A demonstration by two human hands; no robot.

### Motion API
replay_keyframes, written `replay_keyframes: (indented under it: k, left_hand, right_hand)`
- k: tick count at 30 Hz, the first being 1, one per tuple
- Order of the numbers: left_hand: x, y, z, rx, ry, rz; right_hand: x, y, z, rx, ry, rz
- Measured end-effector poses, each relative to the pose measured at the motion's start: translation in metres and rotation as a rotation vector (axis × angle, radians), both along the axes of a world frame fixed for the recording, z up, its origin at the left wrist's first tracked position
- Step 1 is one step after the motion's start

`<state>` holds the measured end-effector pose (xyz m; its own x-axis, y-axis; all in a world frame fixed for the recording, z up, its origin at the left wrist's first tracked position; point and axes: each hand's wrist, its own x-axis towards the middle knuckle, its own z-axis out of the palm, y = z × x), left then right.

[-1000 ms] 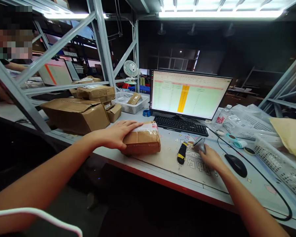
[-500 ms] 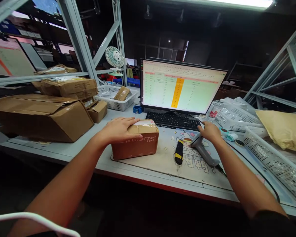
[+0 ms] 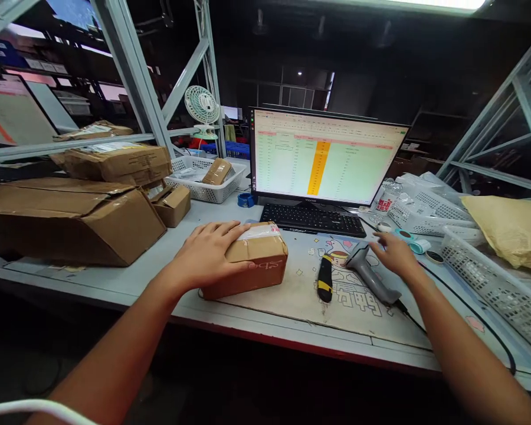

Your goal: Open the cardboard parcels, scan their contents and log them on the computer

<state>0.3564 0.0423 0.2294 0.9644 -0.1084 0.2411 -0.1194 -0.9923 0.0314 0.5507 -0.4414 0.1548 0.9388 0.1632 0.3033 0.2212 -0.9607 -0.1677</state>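
Note:
My left hand (image 3: 210, 251) lies over the left end of a small brown cardboard box (image 3: 265, 268), fingers across its top and thumb along the front face, holding it. White lettering on that face is partly covered, and clear tape with a label runs over the top. My right hand (image 3: 396, 254) hovers with fingers loosely stretched and nothing visible in them, just right of a grey barcode scanner (image 3: 374, 280). A black and yellow utility knife (image 3: 324, 278) lies between box and scanner. Behind them sits a black keyboard (image 3: 312, 219).
A monitor (image 3: 327, 156) showing a spreadsheet stands behind the keyboard. Large cardboard boxes (image 3: 71, 218) are stacked at left, near a white basket (image 3: 207, 190) and a small fan (image 3: 202, 105). White baskets (image 3: 491, 289), tape rolls (image 3: 418, 245) and a yellowish package (image 3: 508, 230) occupy the right.
My right hand has moved off the keyboard's right end, to the right and nearer me. My left hand stays on the box. The view has shifted slightly.

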Motion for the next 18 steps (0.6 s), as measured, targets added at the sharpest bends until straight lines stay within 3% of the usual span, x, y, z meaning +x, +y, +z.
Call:
replay_keyframes:
  k: [4, 7, 11, 18]
  left_hand:
    - [-0.011, -0.004, -0.006, -0.025, -0.097, -0.007]
    - [-0.015, -0.006, -0.009, -0.06, -0.149, 0.002]
    - [-0.015, -0.005, -0.011, -0.108, -0.154, 0.009]
    - [-0.021, -0.002, -0.013, -0.121, -0.169, 0.017]
  right_hand:
    - [-0.029, -0.113, -0.06, 0.038, -0.189, 0.034]
    - [-0.038, -0.163, -0.104, 0.062, -0.226, 0.068]
    - [-0.044, -0.174, -0.13, 0.086, -0.185, 0.073]
    - [-0.045, -0.169, -0.136, 0.122, -0.146, 0.021]
